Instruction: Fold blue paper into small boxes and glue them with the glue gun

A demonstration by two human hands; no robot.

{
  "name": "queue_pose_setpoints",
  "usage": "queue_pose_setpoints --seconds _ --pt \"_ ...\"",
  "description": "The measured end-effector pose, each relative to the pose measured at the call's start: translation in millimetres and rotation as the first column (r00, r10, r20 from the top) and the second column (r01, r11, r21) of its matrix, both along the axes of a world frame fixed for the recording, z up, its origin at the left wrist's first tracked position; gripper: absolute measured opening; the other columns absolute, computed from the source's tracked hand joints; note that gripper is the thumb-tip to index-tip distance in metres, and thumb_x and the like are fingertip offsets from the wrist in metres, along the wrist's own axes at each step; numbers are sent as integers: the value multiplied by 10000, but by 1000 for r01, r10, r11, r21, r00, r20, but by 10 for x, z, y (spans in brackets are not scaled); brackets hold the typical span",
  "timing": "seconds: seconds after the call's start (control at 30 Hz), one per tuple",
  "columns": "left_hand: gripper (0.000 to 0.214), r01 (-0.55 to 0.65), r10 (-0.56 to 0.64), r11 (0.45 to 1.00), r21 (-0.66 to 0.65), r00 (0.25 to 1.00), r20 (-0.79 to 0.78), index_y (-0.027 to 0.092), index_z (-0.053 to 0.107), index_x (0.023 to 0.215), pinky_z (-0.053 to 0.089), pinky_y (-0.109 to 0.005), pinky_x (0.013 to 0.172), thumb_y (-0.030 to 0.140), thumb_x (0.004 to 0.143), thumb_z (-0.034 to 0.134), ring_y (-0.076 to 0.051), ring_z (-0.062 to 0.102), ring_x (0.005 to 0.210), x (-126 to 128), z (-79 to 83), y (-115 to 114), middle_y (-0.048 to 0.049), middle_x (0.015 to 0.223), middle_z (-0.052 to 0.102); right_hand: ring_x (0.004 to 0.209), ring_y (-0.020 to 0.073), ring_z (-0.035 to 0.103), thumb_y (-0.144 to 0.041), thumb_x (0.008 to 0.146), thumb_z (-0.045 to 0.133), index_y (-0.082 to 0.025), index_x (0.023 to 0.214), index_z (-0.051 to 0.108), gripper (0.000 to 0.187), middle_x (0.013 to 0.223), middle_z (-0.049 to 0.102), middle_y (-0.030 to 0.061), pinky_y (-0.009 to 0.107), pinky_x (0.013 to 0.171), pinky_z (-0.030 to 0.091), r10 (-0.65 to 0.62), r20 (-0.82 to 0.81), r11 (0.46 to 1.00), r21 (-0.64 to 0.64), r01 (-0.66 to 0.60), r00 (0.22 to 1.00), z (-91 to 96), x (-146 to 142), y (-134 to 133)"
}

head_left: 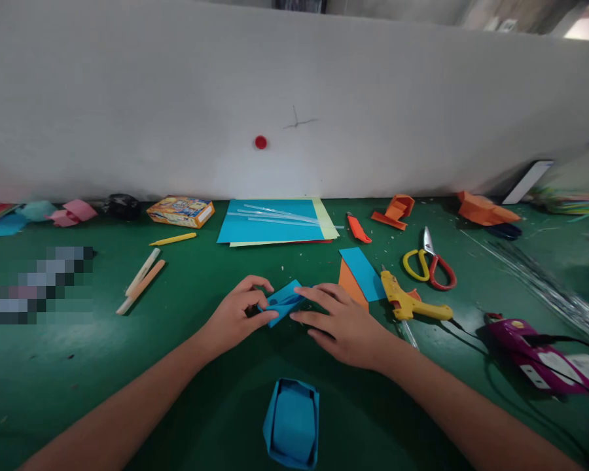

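A piece of folded blue paper [283,302] lies between my two hands, just above the green tabletop. My left hand [238,311] pinches its left end between thumb and curled fingers. At the right end, my right hand [343,324] grips the paper's edge with its fingertips; part of that hold is hidden. Closer to me stands a blue folded paper box [294,422], its hollow facing up. Beside my right hand are a blue paper strip [363,271] and an orange paper piece [352,286], with a yellow glue gun [412,304] touching the strip.
Scissors [429,261], an orange cutter [358,229] and orange folded paper [396,210] lie behind on the right. A purple power strip [535,356] sits far right. Coloured sheets [269,226] lie at the back; a small box [181,211], yellow pen [174,239] and markers [142,284] are left.
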State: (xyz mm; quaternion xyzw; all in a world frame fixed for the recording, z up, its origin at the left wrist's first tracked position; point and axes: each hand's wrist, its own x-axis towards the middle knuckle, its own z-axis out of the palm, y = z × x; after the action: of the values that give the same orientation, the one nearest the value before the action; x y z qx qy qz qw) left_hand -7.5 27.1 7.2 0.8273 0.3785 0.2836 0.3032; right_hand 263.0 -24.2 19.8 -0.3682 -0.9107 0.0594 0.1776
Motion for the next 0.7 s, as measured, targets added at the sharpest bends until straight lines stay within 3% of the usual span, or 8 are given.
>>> queue_pose_setpoints --seconds 0.13,0.4,0.5,0.7 --pt "228 11 -12 999 36 1000 28 162 623 714 482 -260 655 315 863 703 -110 587 749 -7 -23 -2 -56 1132 580 1329 314 396 -226 963 547 -233 1472 479 514 1518 466 84 527 1092 431 -2 -26 1000 -21 2 1000 8 -12 2" --pt "262 -24 23 999 21 999 42 160 608 701 513 -270 650 334 893 647 -113 588 733 -8 7 22 -60 1113 587 1394 368 337 -230 952 569 -292 1365 603 420 1622 327 43 582 1059 460 0 38 998 -66 2 999 1 2 1" --pt "269 -88 86 994 58 996 37 164 610 717 535 -278 684 350 911 612 -148 613 831 0 20 32 -67 1103 593 1404 389 330 -234 952 572 -308 1347 620 404 1641 288 37 600 1035 476 -13 67 995 -96 19 998 10 3 -8" --pt "141 -97 105 985 144 993 -48 212 689 977 572 -312 739 306 923 599 -194 631 954 16 9 -22 -93 1217 557 1405 394 334 -249 949 582 -306 1346 624 403 1644 280 43 624 1063 444 -15 78 996 -90 22 997 -8 9 -7"
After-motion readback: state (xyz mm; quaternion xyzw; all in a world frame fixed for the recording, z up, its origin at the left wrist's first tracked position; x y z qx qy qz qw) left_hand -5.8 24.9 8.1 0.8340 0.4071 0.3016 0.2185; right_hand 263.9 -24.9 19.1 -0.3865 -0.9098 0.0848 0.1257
